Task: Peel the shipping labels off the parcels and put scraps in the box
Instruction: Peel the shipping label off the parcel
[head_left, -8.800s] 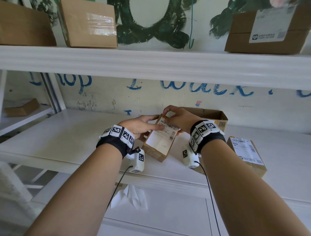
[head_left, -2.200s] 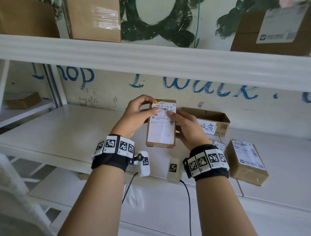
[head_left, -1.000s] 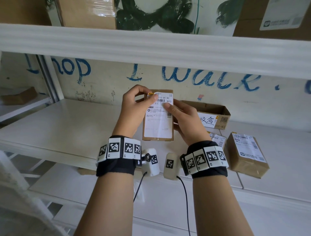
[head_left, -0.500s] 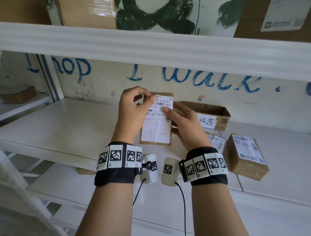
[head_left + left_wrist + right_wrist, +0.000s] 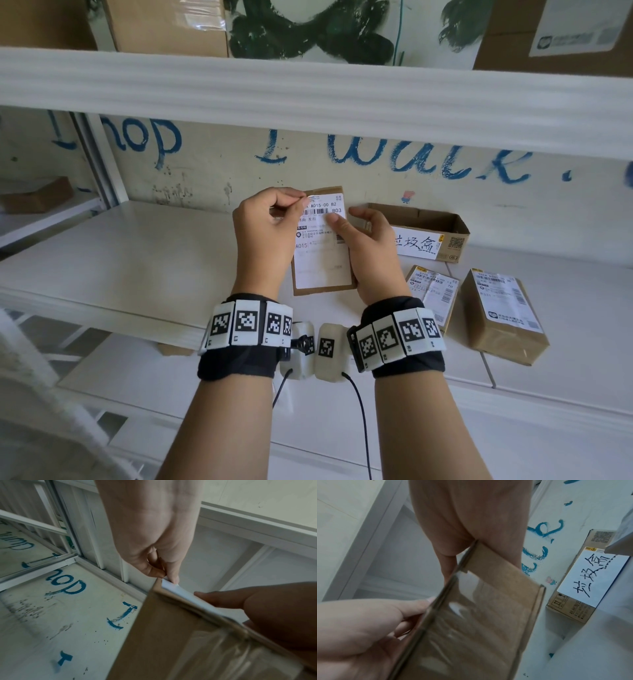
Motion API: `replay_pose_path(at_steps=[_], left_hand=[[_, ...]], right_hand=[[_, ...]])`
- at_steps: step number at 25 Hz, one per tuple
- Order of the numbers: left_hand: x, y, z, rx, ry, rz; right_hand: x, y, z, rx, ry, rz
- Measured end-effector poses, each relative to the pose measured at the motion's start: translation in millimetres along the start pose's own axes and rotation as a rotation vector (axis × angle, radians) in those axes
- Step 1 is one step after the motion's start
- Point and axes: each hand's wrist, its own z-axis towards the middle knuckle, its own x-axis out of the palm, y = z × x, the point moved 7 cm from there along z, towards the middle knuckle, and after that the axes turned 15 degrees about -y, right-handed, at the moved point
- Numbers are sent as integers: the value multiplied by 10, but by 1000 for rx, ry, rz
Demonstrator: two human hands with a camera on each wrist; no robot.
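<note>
Two hands: both on one small cardboard parcel (image 5: 322, 240), held upright above the white shelf (image 5: 137, 260).
Left hand (image 5: 263, 233): thumb and forefinger pinch the top left corner of the white shipping label (image 5: 320, 253) (the left wrist view shows that corner lifted off the cardboard).
Right hand (image 5: 368, 253): grips the parcel's right edge, thumb pressed on the label's face, fingers curled behind.
Label: otherwise flat on the parcel's front.
Scrap box (image 5: 424, 233): open carton with a handwritten white sign, just right of the parcel and behind it.
Other parcels: two labelled ones, (image 5: 433, 294) and (image 5: 503, 315), lie on the shelf right of the held parcel, nearer the camera than the scrap box.
</note>
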Motion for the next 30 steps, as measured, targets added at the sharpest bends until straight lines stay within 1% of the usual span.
replay_pose_path(at_steps=[2, 8, 11, 16, 25, 30], left_hand=[[8, 36, 15, -21, 25, 12], [41, 96, 96, -76, 155, 50], [37, 116, 113, -90, 175, 54], [14, 183, 103, -106, 222, 152], [11, 121, 78, -86, 267, 171], [2, 68, 75, -10, 329, 196]], right_hand=[[17, -17, 3, -7, -2, 9], [1, 30, 27, -32, 34, 9], [18, 5, 23, -27, 36, -4], [35, -38, -4, -5, 59, -24], [46, -23, -65, 15, 61, -6], [70, -49, -95, 40, 52, -10]])
